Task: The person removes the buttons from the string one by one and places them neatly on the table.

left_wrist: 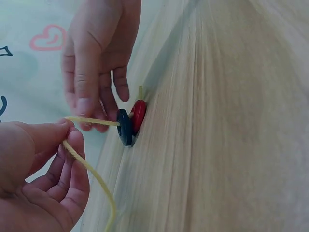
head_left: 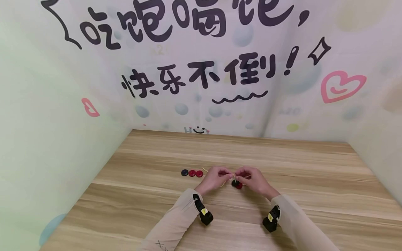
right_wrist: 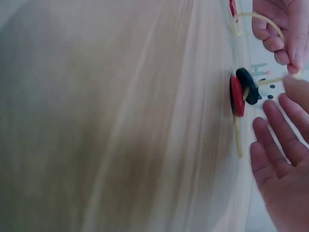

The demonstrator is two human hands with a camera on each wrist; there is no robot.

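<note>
My left hand [head_left: 216, 178] pinches a yellow cord [left_wrist: 100, 180] between thumb and fingertips. From this pinch a short stretch of cord runs into a dark blue button [left_wrist: 124, 127]. Beside it on the same cord is a red button [left_wrist: 139, 115], standing on edge at the tabletop, and a short cord tail [right_wrist: 238, 140] comes out past it. My right hand [head_left: 255, 179] is close by, its fingers mostly straight and fingertips right at the cord near the left fingertips. In the left wrist view the cord shows unbroken in front of those fingertips.
Left of the hands, a dark button [head_left: 184, 172] and two red ones, a middle button [head_left: 192, 173] and a right-hand button [head_left: 199, 173], lie in a row on the wooden table [head_left: 141, 209]. A printed cloth wall [head_left: 176, 118] stands behind the table.
</note>
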